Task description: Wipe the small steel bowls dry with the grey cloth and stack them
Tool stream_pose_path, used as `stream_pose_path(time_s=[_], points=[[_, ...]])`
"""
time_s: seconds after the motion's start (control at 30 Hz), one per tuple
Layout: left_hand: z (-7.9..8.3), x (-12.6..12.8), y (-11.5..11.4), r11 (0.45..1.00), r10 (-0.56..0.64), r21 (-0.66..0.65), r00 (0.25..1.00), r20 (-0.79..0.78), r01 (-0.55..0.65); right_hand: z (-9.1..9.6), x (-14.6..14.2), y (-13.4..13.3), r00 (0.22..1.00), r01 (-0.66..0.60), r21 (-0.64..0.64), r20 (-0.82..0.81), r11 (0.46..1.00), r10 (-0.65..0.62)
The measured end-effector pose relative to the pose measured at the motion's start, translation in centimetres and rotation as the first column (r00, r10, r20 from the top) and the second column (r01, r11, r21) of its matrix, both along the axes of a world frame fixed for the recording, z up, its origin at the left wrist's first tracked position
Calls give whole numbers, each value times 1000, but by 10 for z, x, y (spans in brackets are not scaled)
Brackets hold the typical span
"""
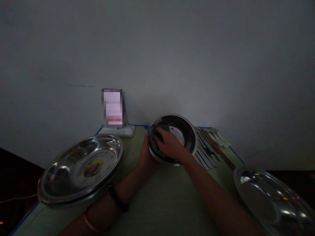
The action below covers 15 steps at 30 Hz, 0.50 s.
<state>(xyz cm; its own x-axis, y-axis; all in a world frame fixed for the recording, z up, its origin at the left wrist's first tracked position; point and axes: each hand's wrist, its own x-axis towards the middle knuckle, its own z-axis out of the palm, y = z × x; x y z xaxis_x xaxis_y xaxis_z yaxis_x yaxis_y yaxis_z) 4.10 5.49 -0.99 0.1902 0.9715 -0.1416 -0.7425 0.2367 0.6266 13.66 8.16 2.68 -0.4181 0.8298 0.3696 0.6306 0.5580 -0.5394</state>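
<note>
Cloth (154, 146) lies right under my R hand's (169, 144) fingers, btwn them and the bowl's (190, 139) L inner side; R's the nearer hand, w/ L hand (147, 157) just across that side. R fingers are bent, bunched on the cloth, gripping it AFAICT; tips partly lost in the dark. L hand grips the bowl's outer L side, thumb up by the rim; other fingers mostly hidden, can't tell exact pos. Bowl's round, no long axis, mouth up; can't tell if it's resting on the tbl (157, 206) or lifted. In the bowl: cloth + R fingers, shiny floor showing R of them. Basins (71, 164) nested at L, sticker (93, 168) on the top one's floor. R basin (261, 196) at near R. Btwn it and the bowl: cutlery (205, 159) just beside the bowl, then chopsticks (216, 147), long axis pointing twd R basin.
</note>
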Motion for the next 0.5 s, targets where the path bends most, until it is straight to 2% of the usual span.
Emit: stream_pose_path(time_s=[0.13,0.3,0.4,0.5], points=[[6,-2,1,987,156,-28,988,-18,-156,-5,-1,-1,983,-130,-86,121,988,140],[-1,-5,8,961,265,-52,956,-125,-273,-4,11,1,934,-298,-185,148,937,326],[-11,-5,11,928,358,-12,902,-243,-372,-1,23,4,907,-210,-249,311,946,283],[-18,-7,11,913,406,113,850,-335,-391,-1,31,7,855,-26,-221,500,975,136]])
